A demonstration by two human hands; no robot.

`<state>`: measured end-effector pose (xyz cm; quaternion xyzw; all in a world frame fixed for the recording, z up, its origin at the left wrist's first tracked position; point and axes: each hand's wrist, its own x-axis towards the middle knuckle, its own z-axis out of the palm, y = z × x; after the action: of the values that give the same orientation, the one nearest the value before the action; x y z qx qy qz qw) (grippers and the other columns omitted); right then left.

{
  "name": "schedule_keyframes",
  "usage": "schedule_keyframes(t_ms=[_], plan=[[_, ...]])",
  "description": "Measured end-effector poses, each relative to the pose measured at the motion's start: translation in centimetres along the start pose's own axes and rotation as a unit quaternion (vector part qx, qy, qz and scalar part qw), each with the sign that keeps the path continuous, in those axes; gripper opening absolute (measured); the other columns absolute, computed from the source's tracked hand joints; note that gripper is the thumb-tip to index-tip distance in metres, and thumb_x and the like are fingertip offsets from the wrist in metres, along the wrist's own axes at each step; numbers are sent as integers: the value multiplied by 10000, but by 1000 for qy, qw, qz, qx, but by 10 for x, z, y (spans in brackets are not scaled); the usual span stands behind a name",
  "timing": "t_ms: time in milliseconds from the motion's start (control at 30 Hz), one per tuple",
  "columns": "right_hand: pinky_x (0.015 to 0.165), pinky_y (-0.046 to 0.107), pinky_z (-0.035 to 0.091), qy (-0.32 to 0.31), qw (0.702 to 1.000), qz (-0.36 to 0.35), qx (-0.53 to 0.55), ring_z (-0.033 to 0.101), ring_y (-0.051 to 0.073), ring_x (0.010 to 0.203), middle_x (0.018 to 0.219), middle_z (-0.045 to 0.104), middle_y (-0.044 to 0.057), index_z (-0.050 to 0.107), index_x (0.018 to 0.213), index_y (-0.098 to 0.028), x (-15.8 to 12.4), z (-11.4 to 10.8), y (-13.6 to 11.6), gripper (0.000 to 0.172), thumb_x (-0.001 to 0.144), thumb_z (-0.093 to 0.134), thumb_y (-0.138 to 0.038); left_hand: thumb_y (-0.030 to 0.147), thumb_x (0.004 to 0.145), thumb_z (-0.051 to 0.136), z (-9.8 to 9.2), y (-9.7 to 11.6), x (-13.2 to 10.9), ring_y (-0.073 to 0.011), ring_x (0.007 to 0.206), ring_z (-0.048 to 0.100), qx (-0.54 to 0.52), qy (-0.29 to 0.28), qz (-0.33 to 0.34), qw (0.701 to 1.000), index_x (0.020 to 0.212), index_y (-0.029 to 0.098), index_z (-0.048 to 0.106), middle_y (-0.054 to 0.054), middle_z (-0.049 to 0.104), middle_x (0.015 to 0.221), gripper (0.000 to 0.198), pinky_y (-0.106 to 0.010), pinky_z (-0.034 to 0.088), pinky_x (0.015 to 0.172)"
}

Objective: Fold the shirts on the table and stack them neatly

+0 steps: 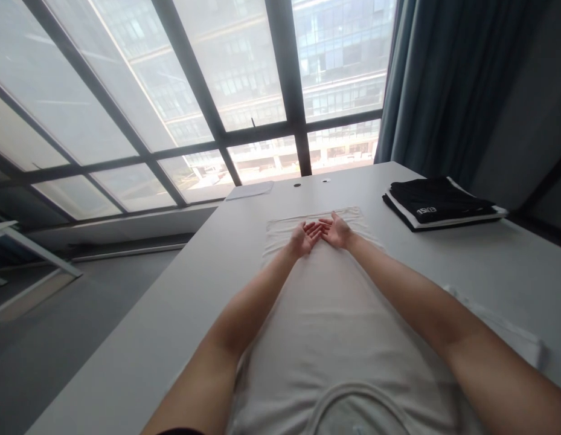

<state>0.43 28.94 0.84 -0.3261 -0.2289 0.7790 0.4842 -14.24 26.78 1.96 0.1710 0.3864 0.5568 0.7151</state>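
A pale beige T-shirt (pixel 334 314) lies spread on the white table, its round collar nearest me and its hem at the far end. Close to the hem, my left hand (pixel 304 239) rests palm up over the fabric, fingers stretched out and pointing right. My right hand (pixel 335 232) mirrors it, palm up with fingers apart, and the fingertips of both hands meet or nearly meet. Neither hand grips anything. Small wrinkles run across the cloth near the hem and around the collar. The shirt's sides are partly hidden under my forearms.
A stack of folded black and white clothes (pixel 443 202) sits at the table's (pixel 180 314) back right. White cloth (pixel 502 329) lies beyond my right forearm. A white sheet (pixel 249 190) rests at the far left edge. Behind are windows and a blue curtain (pixel 425 90).
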Motion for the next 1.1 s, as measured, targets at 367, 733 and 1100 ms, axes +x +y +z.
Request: schedule_keyframes(t_ms=[367,733,1100], plan=[[965,426,565,112,988,-103,17,523,241,1359,1513,463,202,514,1344,-162,42,-59,-82,665,1027,144,-613,331,1075,279,-40,91,46,-191,1057,714,-4,68,63,996,1375,212,464,-162,631,1276,373,-288,619,834],[927,393,585,110,991,-72,22,517,241,1357,1508,449,205,514,1322,-158,66,-58,-76,590,1034,230,-588,221,1040,352,-35,89,79,-222,1127,697,6,96,36,995,1384,191,484,-186,638,1286,369,-343,604,905],[916,446,594,-20,999,43,-10,615,267,1244,1370,562,244,501,1318,-133,58,-22,-37,543,1044,268,-540,246,1042,440,-11,34,70,-260,1072,717,0,33,-1,999,1228,109,585,-229,670,1193,273,-349,606,893]])
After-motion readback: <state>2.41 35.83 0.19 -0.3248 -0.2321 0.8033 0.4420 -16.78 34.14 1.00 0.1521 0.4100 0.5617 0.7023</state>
